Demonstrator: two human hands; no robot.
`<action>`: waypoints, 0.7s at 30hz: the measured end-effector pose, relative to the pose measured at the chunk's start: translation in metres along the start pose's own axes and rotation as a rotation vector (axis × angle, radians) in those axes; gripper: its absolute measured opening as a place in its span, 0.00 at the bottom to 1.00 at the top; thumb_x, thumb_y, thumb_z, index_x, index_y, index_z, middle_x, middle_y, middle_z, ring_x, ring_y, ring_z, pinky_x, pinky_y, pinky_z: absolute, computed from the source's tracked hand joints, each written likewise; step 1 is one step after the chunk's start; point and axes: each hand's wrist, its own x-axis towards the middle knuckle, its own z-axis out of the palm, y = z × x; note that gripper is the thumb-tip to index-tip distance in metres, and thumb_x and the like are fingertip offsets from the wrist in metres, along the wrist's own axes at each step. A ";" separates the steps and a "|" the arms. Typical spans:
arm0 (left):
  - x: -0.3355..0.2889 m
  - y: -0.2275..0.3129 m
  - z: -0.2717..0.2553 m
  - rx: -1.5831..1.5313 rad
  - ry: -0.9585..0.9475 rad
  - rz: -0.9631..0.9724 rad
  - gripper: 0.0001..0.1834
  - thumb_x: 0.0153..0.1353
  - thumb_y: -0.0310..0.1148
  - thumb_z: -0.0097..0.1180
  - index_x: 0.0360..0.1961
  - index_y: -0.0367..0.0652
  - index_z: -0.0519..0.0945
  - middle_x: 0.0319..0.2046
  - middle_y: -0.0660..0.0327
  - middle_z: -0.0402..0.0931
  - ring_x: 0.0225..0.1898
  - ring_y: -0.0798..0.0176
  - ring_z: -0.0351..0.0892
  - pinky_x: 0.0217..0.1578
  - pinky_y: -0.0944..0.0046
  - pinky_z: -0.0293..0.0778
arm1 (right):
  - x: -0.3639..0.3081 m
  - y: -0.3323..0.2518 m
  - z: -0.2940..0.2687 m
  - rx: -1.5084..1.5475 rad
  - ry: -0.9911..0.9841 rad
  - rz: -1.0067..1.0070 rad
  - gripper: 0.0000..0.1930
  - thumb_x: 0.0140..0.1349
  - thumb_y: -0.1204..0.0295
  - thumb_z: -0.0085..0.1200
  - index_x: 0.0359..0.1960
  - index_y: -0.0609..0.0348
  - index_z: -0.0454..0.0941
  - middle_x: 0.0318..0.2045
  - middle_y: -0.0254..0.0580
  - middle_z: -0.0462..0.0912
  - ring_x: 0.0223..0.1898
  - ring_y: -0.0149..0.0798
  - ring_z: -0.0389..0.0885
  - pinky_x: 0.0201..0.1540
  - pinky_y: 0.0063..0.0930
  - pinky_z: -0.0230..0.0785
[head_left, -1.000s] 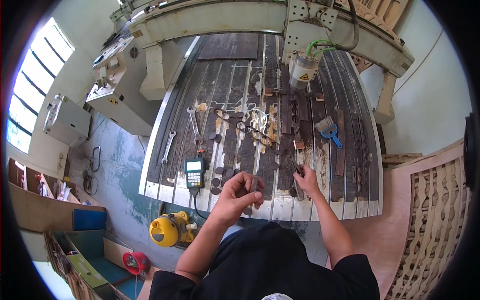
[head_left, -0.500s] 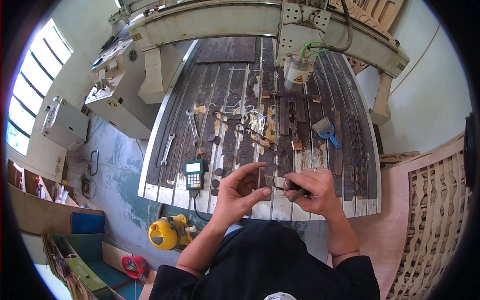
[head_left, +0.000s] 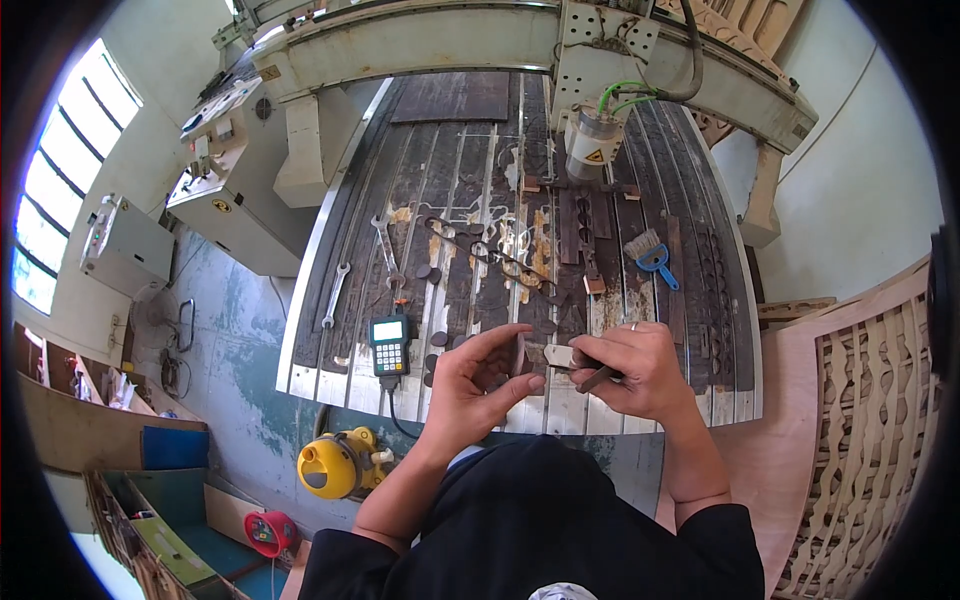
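Note:
My left hand (head_left: pixel 472 388) pinches a thin dark wooden disc (head_left: pixel 519 354), held nearly edge-on between the thumb and fingers. Facing it, my right hand (head_left: pixel 640 372) is closed around a flat tool (head_left: pixel 559 356) with a broad pale end and a dark lower part; its exact kind cannot be made out. The pale end points at the disc, with a small gap between them. Both hands are above the near edge of the slatted machine bed (head_left: pixel 600 410). Several dark round discs (head_left: pixel 439 339) lie left of my left hand.
A keypad controller (head_left: pixel 389 345) with a cable lies left of my hands. Beyond it are two wrenches (head_left: pixel 337 296). A blue-handled brush (head_left: pixel 655 265) and cut wooden strips (head_left: pixel 570 230) lie on the bed. The spindle (head_left: pixel 594 143) hangs from the gantry; a yellow machine (head_left: pixel 338 465) stands below left.
My right hand has turned slightly and shifted a little right, showing more of the tool's pale end. My left hand still holds the disc in about the same place.

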 end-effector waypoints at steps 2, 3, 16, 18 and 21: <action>-0.001 0.001 0.000 0.019 0.003 0.003 0.27 0.54 0.21 0.65 0.55 0.31 0.72 0.39 0.60 0.79 0.42 0.72 0.77 0.44 0.70 0.74 | 0.000 -0.001 -0.001 -0.010 -0.007 -0.007 0.16 0.45 0.66 0.67 0.35 0.58 0.81 0.19 0.34 0.80 0.18 0.36 0.79 0.21 0.27 0.64; -0.002 0.000 0.000 0.015 0.006 0.004 0.26 0.53 0.20 0.65 0.54 0.32 0.73 0.39 0.60 0.79 0.42 0.73 0.77 0.44 0.70 0.74 | 0.000 -0.001 -0.001 -0.010 -0.007 -0.008 0.16 0.45 0.66 0.67 0.35 0.58 0.81 0.19 0.34 0.80 0.18 0.36 0.79 0.21 0.27 0.64; -0.018 0.020 -0.008 -0.011 -0.040 -0.075 0.25 0.50 0.18 0.65 0.51 0.29 0.74 0.41 0.54 0.79 0.44 0.64 0.79 0.46 0.65 0.75 | -0.044 0.068 0.021 0.015 0.336 0.350 0.12 0.51 0.77 0.62 0.37 0.69 0.80 0.25 0.49 0.83 0.24 0.39 0.84 0.27 0.24 0.72; -0.019 0.020 -0.005 -0.007 -0.020 -0.078 0.24 0.50 0.18 0.65 0.50 0.30 0.74 0.41 0.54 0.79 0.43 0.64 0.80 0.46 0.65 0.75 | -0.046 0.060 0.041 0.198 0.286 0.413 0.12 0.51 0.76 0.63 0.37 0.68 0.80 0.25 0.47 0.83 0.24 0.40 0.84 0.28 0.25 0.73; -0.020 0.018 -0.005 0.046 -0.036 -0.054 0.24 0.52 0.20 0.64 0.52 0.32 0.73 0.42 0.54 0.79 0.42 0.66 0.80 0.44 0.67 0.76 | -0.054 0.064 0.076 0.202 0.218 0.461 0.12 0.52 0.73 0.63 0.37 0.67 0.80 0.24 0.48 0.83 0.24 0.40 0.83 0.28 0.27 0.73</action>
